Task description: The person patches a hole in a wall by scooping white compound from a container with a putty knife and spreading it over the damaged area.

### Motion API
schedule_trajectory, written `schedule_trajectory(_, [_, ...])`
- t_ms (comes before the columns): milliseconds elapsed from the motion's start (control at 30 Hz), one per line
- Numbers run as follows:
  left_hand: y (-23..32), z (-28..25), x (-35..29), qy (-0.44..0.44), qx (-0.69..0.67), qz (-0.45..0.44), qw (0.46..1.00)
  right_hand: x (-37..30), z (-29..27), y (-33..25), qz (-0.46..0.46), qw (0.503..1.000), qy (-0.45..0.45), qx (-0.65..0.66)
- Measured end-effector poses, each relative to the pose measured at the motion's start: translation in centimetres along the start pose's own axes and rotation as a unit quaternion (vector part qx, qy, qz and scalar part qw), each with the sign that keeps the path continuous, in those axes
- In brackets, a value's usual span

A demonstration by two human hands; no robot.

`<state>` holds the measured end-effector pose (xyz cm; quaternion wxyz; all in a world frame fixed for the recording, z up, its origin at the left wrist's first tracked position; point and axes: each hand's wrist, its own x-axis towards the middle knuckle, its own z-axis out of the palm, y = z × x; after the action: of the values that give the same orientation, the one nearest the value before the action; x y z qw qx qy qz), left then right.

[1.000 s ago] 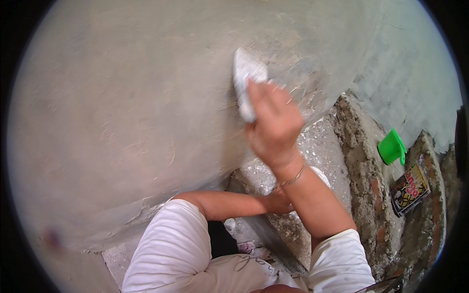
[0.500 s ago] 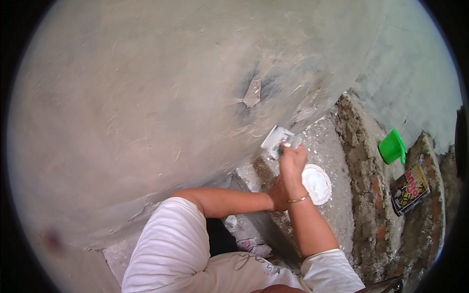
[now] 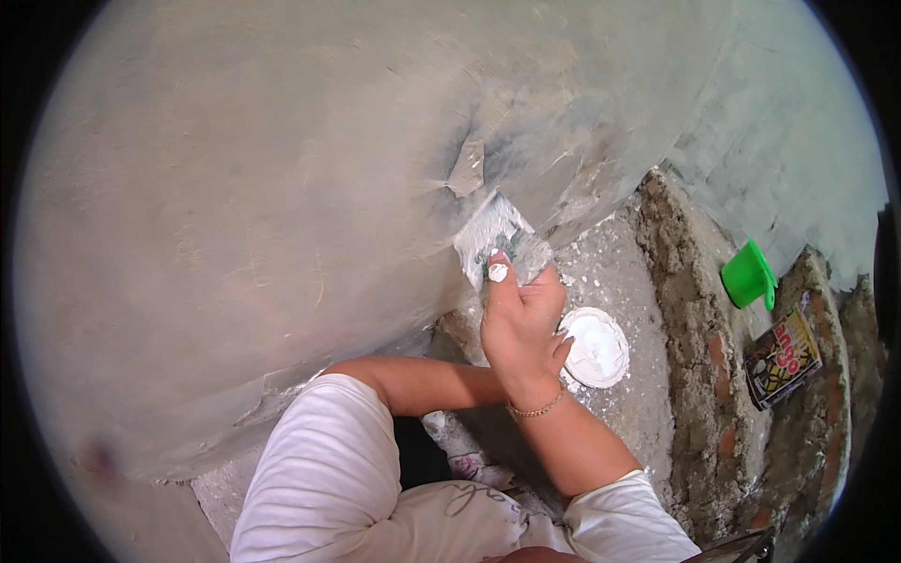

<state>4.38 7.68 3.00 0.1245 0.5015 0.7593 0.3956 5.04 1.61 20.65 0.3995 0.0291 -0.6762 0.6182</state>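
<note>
My right hand [image 3: 526, 324] is closed on a putty knife [image 3: 493, 230], its broad blade smeared with white paste and laid against the grey wall [image 3: 235, 188]. A white blob of paste sits on the thumb. Just above the blade is a chipped patch [image 3: 467, 169] in the wall, with darker plaster around it. Beside my right wrist is a round white tub [image 3: 598, 347] of white paste. My left forearm [image 3: 441, 387] passes behind the right wrist, which hides most of my left hand. Fingertips show by the tub's rim; whether they hold it I cannot tell.
Rough brick-and-mortar steps [image 3: 699, 310] climb on the right. On them are a green plastic cup [image 3: 748, 274] with a handle and a dark packet [image 3: 784, 361] with red and yellow print. White spatters dot the concrete ledge [image 3: 629, 253] around the tub.
My right hand has moved up and left with the putty knife, turning so the thumb faces up; the blade is now closer to the chipped patch. The left forearm stays nearly in place.
</note>
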Motion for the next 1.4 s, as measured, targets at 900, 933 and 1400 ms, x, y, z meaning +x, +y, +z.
schedule_trajectory(900, [1.0,-0.7,-0.4,-0.012,0.052,0.01,0.999,5.0,-0.4,-1.7,-0.366,0.885,-0.02,-0.286])
schedule_trajectory(933, [0.8,-0.6,-0.3,-0.012,0.054,0.009,0.998,4.8,0.2,-2.0,-0.375,0.876,-0.013,-0.303])
schedule_trajectory(1400, [1.4,-1.0,0.0,-0.021,0.046,0.012,0.999,5.4,0.0,-2.9,-0.396,0.893,-0.011,-0.216])
